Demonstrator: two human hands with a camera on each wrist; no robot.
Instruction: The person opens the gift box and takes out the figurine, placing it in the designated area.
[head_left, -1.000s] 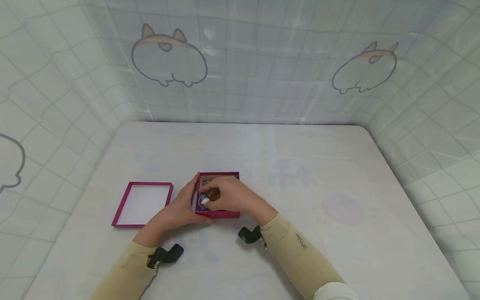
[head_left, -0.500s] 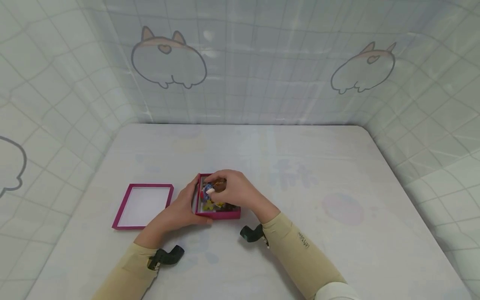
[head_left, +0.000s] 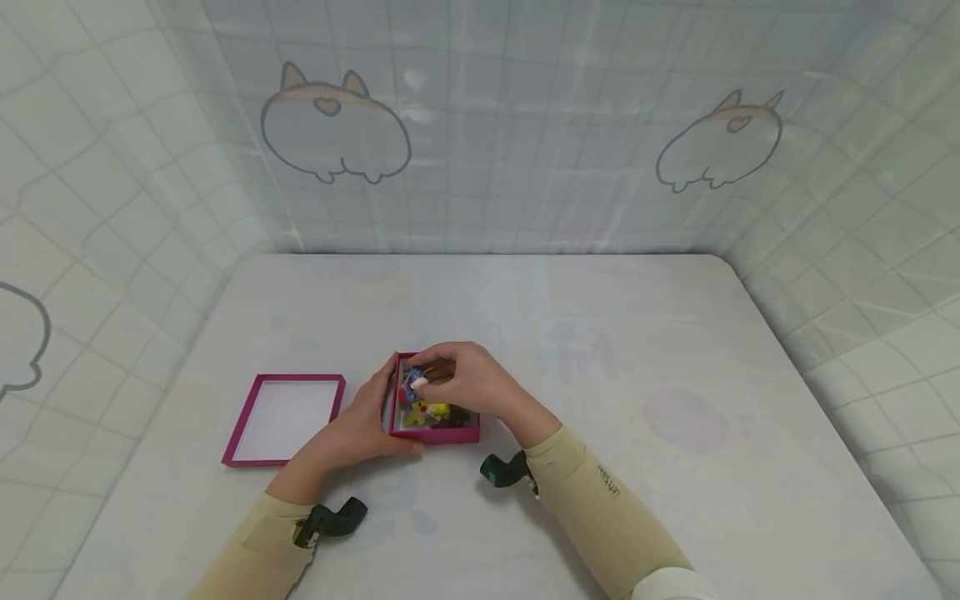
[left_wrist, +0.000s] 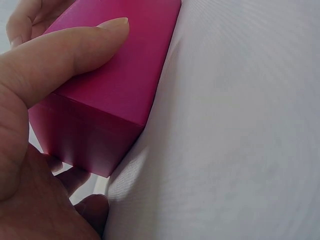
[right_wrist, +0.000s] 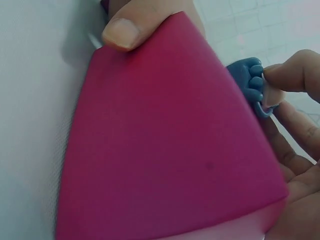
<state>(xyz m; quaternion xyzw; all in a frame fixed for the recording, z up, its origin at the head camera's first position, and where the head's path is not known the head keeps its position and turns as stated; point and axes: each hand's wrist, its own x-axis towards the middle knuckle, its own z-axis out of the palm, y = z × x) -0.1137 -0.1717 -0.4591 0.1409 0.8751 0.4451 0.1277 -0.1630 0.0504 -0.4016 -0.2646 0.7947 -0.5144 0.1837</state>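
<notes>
A magenta box (head_left: pixel 450 436) stands uncovered on the table, with several small toy figures inside. My left hand (head_left: pixel 363 425) grips its left side; in the left wrist view the thumb presses the front wall of the box (left_wrist: pixel 120 75) while the fingers lie along the neighbouring side. Over the box, my right hand (head_left: pixel 480 383) pinches a small blue figurine (head_left: pixel 412 383) with a white part between thumb and fingers. The right wrist view has this blue figurine (right_wrist: pixel 245 80) just past the rim, its lower end hidden by the wall. Yellow figures (head_left: pixel 415 414) lie at the box's front.
To the left of the box, a magenta-rimmed lid (head_left: pixel 245 421) lies with its white inside up. A pale patterned cloth (head_left: pixel 600 467) covers the table. Behind and at the sides hang white gridded curtains (head_left: pixel 525 125) with animal drawings.
My right hand has risen slightly and shifted a little right and away with the blue figurine, uncovering the yellow figures at the front. The left hand keeps its hold on the box.
</notes>
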